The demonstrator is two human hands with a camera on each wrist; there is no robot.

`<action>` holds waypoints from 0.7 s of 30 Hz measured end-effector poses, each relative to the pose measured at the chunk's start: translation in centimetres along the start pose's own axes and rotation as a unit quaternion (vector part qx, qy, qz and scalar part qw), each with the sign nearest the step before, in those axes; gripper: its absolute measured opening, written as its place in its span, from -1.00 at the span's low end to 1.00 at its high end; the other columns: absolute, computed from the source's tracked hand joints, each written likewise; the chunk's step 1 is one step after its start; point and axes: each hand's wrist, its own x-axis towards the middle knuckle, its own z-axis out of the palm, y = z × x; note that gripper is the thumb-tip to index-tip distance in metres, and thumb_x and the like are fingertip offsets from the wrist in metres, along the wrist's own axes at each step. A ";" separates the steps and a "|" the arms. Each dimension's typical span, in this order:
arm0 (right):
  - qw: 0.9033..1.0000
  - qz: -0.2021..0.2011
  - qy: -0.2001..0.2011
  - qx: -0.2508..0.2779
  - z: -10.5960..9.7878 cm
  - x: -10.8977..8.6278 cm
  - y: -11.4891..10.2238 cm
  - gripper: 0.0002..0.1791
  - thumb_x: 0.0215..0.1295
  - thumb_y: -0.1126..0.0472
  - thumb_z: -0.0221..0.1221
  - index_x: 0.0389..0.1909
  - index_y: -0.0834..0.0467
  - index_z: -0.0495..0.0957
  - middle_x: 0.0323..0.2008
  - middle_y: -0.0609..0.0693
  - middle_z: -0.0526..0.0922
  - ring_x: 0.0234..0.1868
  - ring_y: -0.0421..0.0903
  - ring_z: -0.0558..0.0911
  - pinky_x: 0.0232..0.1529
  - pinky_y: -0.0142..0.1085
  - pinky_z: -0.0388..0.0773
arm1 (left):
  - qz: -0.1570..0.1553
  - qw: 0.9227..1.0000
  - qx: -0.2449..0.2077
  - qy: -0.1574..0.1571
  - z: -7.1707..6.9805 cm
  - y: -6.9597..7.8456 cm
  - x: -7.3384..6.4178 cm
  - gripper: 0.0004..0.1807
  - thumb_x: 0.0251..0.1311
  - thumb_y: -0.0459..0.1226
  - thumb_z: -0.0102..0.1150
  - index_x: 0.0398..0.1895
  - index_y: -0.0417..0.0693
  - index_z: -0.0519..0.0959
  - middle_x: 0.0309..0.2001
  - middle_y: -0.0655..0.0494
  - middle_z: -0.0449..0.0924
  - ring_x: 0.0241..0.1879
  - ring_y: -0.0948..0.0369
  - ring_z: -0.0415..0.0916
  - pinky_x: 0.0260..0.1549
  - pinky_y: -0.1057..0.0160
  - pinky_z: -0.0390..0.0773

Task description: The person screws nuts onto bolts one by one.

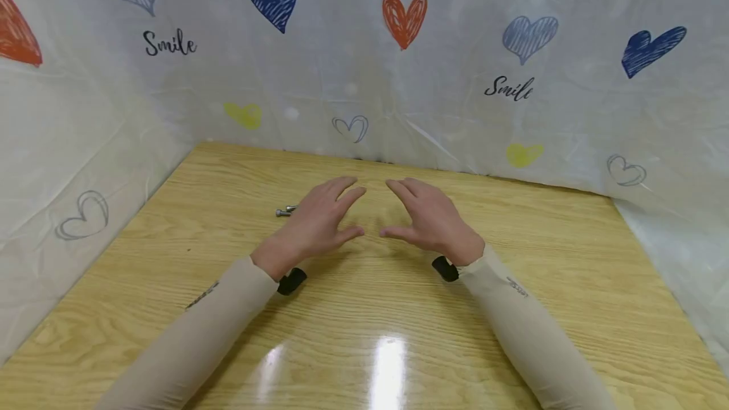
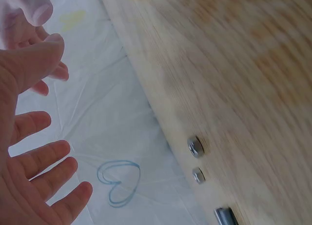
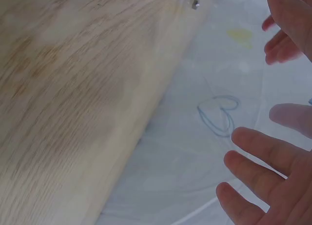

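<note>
Both hands hover above the wooden table, palms facing each other with a gap between the fingertips. My left hand [image 1: 320,221] is spread with fingers and thumb extended, holding nothing. Opposite it, my right hand [image 1: 434,219] has loosely straight fingers and is likewise free. Two metal bolts [image 1: 282,213] lie just left of the left hand, which partly covers them in the head view. The left wrist view shows a larger nut [image 2: 196,146], a smaller nut [image 2: 198,175] and the end of a cylindrical metal piece [image 2: 225,216]. One small metal part [image 3: 195,4] appears in the right wrist view.
The wooden table [image 1: 541,239] spreads under both arms. A white cloth [image 1: 353,74] printed with hearts and the word "Smile" hangs behind it and along both sides. A black band [image 1: 292,281] sits at the left wrist, another black band [image 1: 445,269] at the right.
</note>
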 end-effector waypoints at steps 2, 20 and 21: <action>1.000 0.005 -0.009 -0.001 0.2 0.3 -0.1 0.02 0.05 -0.39 0.23 0.42 0.12 0.19 0.24 0.10 0.41 0.20 0.05 0.44 0.17 -0.05 0.37 | -0.002 1.000 -0.002 0.000 -0.1 -0.2 -0.2 -0.21 0.08 0.04 0.36 0.30 -0.15 0.34 0.32 -0.18 0.25 0.31 -0.07 0.20 0.22 -0.07 0.26; 1.000 -0.016 -0.026 0.000 1.6 3.1 -1.8 0.02 0.06 -0.44 0.17 0.41 0.10 0.20 0.19 0.07 0.45 0.14 0.01 0.49 0.11 -0.11 0.43 | -0.022 1.000 -0.013 -0.003 -0.4 -2.5 -2.6 -0.21 0.05 -0.01 0.40 0.29 -0.18 0.36 0.30 -0.21 0.28 0.28 -0.10 0.24 0.17 -0.11 0.29; 0.999 -0.017 -0.027 0.000 1.7 3.3 -1.8 0.02 0.06 -0.44 0.17 0.41 0.10 0.20 0.19 0.07 0.46 0.14 0.00 0.49 0.11 -0.12 0.43 | -0.024 1.000 -0.014 -0.004 -0.4 -2.6 -2.7 -0.21 0.05 -0.01 0.40 0.29 -0.19 0.36 0.30 -0.22 0.28 0.28 -0.11 0.24 0.18 -0.11 0.29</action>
